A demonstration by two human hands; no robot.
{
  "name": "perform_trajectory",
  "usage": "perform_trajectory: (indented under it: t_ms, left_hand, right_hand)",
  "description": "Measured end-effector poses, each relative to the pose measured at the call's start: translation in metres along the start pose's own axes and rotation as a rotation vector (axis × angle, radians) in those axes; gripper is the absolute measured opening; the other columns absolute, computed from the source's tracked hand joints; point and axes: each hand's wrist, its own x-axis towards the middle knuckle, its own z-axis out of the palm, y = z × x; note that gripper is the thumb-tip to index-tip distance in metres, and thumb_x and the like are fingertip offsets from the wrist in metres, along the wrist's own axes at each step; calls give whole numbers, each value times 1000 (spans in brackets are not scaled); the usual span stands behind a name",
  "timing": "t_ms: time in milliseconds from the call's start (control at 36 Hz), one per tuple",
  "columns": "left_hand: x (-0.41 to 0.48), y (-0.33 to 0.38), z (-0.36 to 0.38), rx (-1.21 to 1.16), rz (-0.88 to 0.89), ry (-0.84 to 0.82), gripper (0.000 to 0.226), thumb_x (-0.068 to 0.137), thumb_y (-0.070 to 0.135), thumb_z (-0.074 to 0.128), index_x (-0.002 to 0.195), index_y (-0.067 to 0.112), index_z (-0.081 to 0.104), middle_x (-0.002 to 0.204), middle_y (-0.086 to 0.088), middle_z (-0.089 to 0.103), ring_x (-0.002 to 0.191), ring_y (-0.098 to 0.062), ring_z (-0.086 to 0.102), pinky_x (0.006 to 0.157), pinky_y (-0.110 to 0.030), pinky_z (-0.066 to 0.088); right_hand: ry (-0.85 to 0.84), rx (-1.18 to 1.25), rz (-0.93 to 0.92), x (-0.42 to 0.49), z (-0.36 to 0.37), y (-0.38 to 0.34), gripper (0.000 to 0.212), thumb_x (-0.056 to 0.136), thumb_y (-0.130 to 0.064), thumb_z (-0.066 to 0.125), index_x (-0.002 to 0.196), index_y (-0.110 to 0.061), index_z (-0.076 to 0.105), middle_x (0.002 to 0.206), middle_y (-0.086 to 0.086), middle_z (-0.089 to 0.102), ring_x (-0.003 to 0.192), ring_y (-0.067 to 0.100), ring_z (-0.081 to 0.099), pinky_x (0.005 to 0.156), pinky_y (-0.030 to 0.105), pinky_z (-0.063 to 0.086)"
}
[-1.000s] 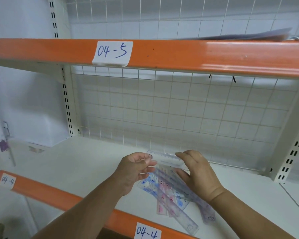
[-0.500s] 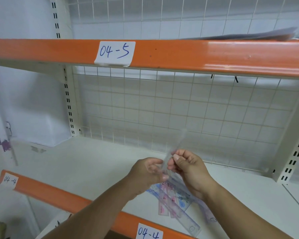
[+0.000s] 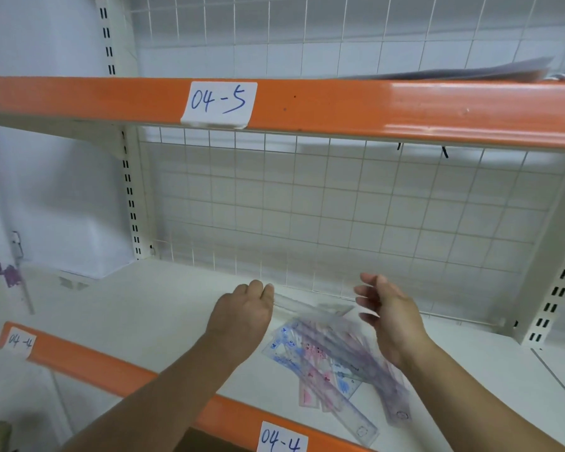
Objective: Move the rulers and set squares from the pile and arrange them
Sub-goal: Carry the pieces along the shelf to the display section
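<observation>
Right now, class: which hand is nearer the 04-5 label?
Left. The left hand sits almost directly below the 04-5 label; the right hand is below it, off to the right.

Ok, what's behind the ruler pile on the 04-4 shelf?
A clear ruler lies between the pile and the wire grid, by the left hand. The right hand covers the pile's right edge.

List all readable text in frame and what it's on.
"04-5": handwritten on the white label on the upper orange shelf beam.
"04-4": white label on the lower orange beam, front centre.
"04-4": smaller white label at that beam's left end, slightly blurred.
Print on the pile of rulers: too blurred to read.
</observation>
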Motion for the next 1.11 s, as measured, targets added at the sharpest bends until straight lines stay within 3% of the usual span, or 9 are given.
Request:
perform_trajectory:
  t_ms: [83,167,278,472,528,583,750,944,1111]
  left_hand:
    - [-1,-1,-1,32,22,-27,61,12,-2,79,73,4,75,54,-5,51,36,-18,46,33,-14,30]
    - [-2,2,1,30,67,-29,66,11,-3,79,76,3,76,54,-5,51,37,-17,46,33,-14,29]
    - [0,6,1,-4,89,5,72,11,-3,81,82,2,77,56,-6,54,38,-17,47,34,-14,30]
    - [-2,1,3,-202,51,-60,82,27,8,93,107,8,73,75,-2,62,51,-14,56,36,-18,37]
    - [-3,3,0,-362,-72,-115,77,73,26,82,141,18,46,111,2,58,85,-13,62,64,-20,48]
    - [-3,4,3,-688,-287,-266,74,87,31,68,149,25,28,127,4,48,104,-12,54,83,-19,43]
    - [-2,4,7,-1112,-470,-287,58,75,19,80,127,28,56,100,5,53,75,-8,53,68,-12,45]
    - [-1,3,7,-1192,-450,-210,37,71,13,83,95,35,64,81,6,51,65,-8,46,65,-13,42]
    - [-4,1,9,-1200,-445,-205,37,71,11,83,93,34,64,82,4,50,63,-8,45,63,-12,42]
  right_hand:
    - [-138,-370,-235,-3,-3,-3,17,95,-33,52,106,-26,64,105,-7,63,96,7,56,78,16,41]
    - [-354,-968,-492,-6,-6,-2,45,83,-36,70,125,-24,60,113,-12,57,106,3,48,85,2,34]
    - [-461,-1282,-575,-14,1,0,56,84,-43,65,134,-23,52,123,-8,57,118,10,44,98,19,36]
    - [-402,-1257,-572,-14,4,2,42,89,-22,61,131,-23,55,122,-5,57,116,12,48,96,16,35]
    - [-362,-1265,-578,-13,2,3,43,89,-19,62,131,-23,55,123,-7,57,117,12,47,95,16,34]
    - [-329,-1268,-582,-11,1,4,42,89,-20,62,131,-24,55,124,-7,57,118,12,46,96,17,34]
    - [-322,-1291,-583,-13,2,7,41,89,-21,62,130,-26,56,122,-6,58,117,15,48,96,21,37]
    - [-350,-1262,-563,-16,-2,7,46,88,-22,64,132,-24,54,122,-6,58,116,12,48,92,13,31]
    - [-383,-1233,-530,-21,-6,5,44,88,-18,62,132,-21,53,122,-6,55,115,12,48,94,13,33]
